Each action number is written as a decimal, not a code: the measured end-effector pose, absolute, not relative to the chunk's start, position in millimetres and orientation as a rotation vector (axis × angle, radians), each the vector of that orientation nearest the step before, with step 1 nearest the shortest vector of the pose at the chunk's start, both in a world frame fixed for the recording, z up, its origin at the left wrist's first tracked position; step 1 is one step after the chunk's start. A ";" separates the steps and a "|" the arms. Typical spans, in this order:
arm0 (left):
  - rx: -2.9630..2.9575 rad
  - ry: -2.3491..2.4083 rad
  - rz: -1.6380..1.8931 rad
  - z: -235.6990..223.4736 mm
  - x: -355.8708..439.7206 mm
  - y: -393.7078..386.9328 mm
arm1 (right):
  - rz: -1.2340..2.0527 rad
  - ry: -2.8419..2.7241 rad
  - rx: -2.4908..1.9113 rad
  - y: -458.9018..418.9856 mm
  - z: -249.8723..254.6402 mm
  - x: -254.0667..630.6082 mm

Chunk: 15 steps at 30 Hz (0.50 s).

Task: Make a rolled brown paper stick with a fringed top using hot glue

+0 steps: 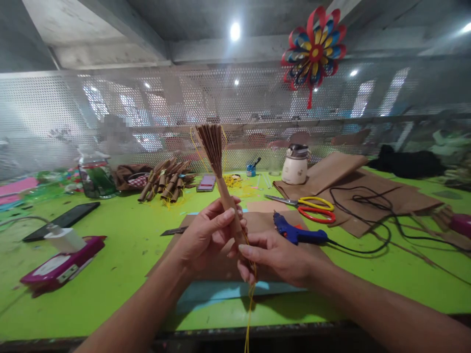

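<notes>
A small brown paper broom (pixel 225 189), with a rolled handle and a fanned, pleated head pointing up, is held tilted above the table. My left hand (pixel 209 228) is closed around the middle of its handle, thumb in front. Lower down, my right hand (pixel 270 255) pinches the handle's bottom end. Yellow string (pixel 250 299) hangs from that lower end past the table edge, and a thin loop of it shows by the broom's head. Beneath my hands lies brown paper (pixel 176 260) over a light blue sheet (pixel 206 293).
Right of my hands lie a blue glue gun (pixel 298 230) with a black cord and scissors (pixel 312 206) with yellow and red handles. Farther back are a cream jug (pixel 295 166) and several similar paper brooms (pixel 167 184). A purple power strip (pixel 62 264) and a phone (pixel 62 221) lie left.
</notes>
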<state>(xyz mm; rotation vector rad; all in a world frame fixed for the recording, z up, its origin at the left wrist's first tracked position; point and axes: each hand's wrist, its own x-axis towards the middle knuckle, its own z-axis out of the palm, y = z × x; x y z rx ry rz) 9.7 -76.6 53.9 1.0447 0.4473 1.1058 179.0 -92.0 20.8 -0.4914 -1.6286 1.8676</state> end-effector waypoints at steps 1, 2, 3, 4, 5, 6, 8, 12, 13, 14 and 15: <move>1.053 0.448 1.106 54.1 9.8 -76.8 | 1.858 -1.642 -0.489 -92.3 21.9 179.0; 1.062 0.450 1.105 54.4 9.9 -77.0 | 1.848 -1.654 -0.486 -92.6 22.9 179.0; 1.072 0.451 1.103 54.6 9.8 -77.0 | 1.839 -1.662 -0.484 -92.8 23.7 179.0; 1.080 0.451 1.102 54.7 9.8 -77.1 | 1.832 -1.668 -0.483 -93.0 24.3 179.1; 1.084 0.452 1.105 54.8 9.7 -77.1 | 1.824 -1.672 -0.485 -93.2 24.7 179.2; 1.083 0.454 1.109 54.9 9.6 -77.1 | 1.817 -1.677 -0.487 -93.3 25.0 179.3; 1.077 0.465 1.122 55.0 9.5 -77.2 | 1.801 -1.681 -0.497 -93.6 25.2 179.3; 1.070 0.487 1.121 55.1 10.0 -78.4 | 1.797 -1.680 -0.502 -93.8 25.3 178.7; 1.070 0.485 1.116 55.0 10.1 -78.7 | 1.798 -1.682 -0.498 -93.8 25.3 178.6; 1.070 0.479 1.111 54.8 10.2 -79.1 | 1.798 -1.684 -0.491 -93.7 25.1 178.5; 1.072 0.470 1.108 54.6 10.3 -79.3 | 1.796 -1.686 -0.486 -93.6 24.9 178.5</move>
